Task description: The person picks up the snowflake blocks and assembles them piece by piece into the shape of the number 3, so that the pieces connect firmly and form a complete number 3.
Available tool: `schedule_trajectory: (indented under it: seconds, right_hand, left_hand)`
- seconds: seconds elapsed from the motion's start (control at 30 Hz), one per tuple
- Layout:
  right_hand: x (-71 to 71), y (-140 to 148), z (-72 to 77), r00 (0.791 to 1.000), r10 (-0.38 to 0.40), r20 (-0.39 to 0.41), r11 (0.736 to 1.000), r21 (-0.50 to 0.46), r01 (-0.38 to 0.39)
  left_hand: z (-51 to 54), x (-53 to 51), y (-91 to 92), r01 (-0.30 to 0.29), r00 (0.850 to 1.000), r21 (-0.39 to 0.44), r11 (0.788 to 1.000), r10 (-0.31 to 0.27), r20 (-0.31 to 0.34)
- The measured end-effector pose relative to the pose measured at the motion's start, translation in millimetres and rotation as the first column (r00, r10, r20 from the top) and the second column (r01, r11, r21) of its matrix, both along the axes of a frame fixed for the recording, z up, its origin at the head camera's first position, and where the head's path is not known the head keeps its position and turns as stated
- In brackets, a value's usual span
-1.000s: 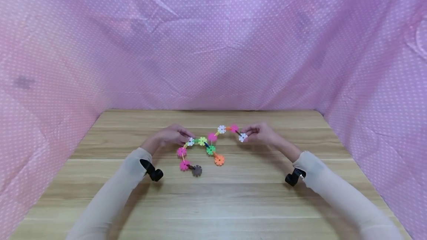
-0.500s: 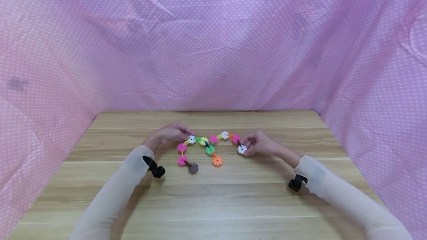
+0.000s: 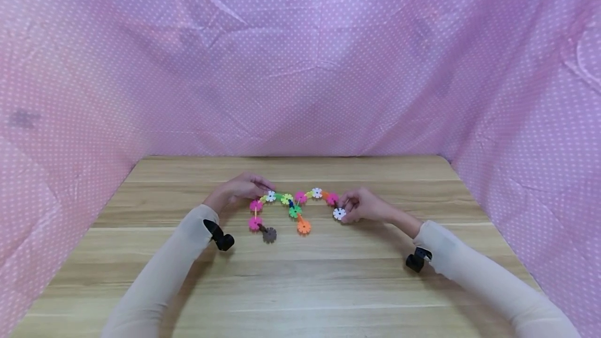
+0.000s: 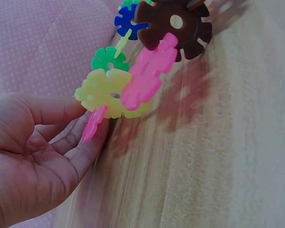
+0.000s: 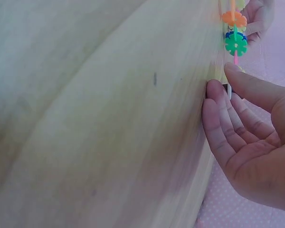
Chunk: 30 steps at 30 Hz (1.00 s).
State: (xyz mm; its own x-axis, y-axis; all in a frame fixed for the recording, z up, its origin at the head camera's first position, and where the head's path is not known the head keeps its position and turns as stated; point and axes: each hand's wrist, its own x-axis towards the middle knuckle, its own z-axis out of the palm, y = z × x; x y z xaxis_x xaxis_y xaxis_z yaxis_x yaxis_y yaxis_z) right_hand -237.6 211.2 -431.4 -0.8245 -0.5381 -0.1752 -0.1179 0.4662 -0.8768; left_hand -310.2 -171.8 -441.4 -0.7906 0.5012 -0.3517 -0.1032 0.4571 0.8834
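Observation:
A chain of interlocking snowflake discs (image 3: 286, 198) in pink, white, yellow, green, orange and brown lies in an m shape on the table, with three legs toward the person. At its upper left the left hand (image 3: 246, 186) pinches the chain near a white disc (image 3: 271, 195); in the left wrist view the thumb meets a pale yellow disc (image 4: 104, 90). On the right, the right hand (image 3: 365, 205) holds the white end disc (image 3: 339, 214) between thumb and fingers. A dark grey-brown disc (image 3: 269, 234) ends the left leg, an orange disc (image 3: 303, 227) the middle one.
The wood-grain table (image 3: 300, 286) runs back to a pink dotted cloth (image 3: 300, 67) that hangs behind and on both sides. A small black camera (image 3: 225, 242) sits on the left wrist, another black camera (image 3: 415, 262) on the right.
The right hand has drawn the white end disc toward the person, and the right arch came down with it. The left leg with the brown disc shifted slightly left and away from the person.

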Motion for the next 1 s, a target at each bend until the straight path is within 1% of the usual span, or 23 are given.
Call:
schedule_trajectory:
  seconds: [0.17,0.3,0.4,0.5,0.63,0.73,0.8,0.9,1.0]
  right_hand:
    - [-3.3,2.1,3.4,1.000,0.031,-0.002,0.999,0.027,-0.031]
    - [-8.1,5.4,10.4,0.996,0.085,-0.010,0.996,0.042,-0.084]
    - [-14.8,9.5,16.2,0.995,0.095,-0.005,0.995,0.043,-0.095]
    - [-25.6,13.7,17.3,0.997,0.075,-0.006,0.996,0.041,-0.075]
    - [-39.2,15.2,15.4,0.998,0.049,0.028,0.998,0.046,-0.050]
    - [-45.4,12.2,13.0,0.996,0.066,0.058,0.997,0.044,-0.068]
    - [-48.1,9.1,10.7,0.994,0.084,0.070,0.995,0.045,-0.087]
    - [-50.1,4.6,7.7,0.990,0.120,0.070,0.991,0.056,-0.124]
    - [-50.7,0.9,5.3,0.989,0.136,0.063,0.988,0.070,-0.140]
  left_hand:
    - [-1.2,2.2,-5.2,0.007,1.000,0.020,1.000,-0.007,0.005]
    - [-0.1,6.0,-15.4,-0.004,1.000,0.033,0.999,0.004,0.009]
    - [0.8,12.5,-25.7,0.003,1.000,0.042,0.999,-0.003,-0.004]
    - [1.1,21.1,-35.2,0.007,1.000,0.067,0.998,-0.008,0.020]
    - [0.6,32.9,-44.1,0.028,0.998,0.083,0.996,-0.032,0.051]
    - [0.4,42.0,-46.4,0.042,0.997,0.090,0.995,-0.048,0.061]
    - [-0.6,47.0,-45.8,0.050,0.996,0.109,0.993,-0.057,0.061]
    - [-3.9,52.8,-41.6,0.026,0.997,0.132,0.991,-0.036,0.071]
    - [-7.9,56.0,-35.8,-0.006,0.997,0.162,0.987,-0.006,0.071]
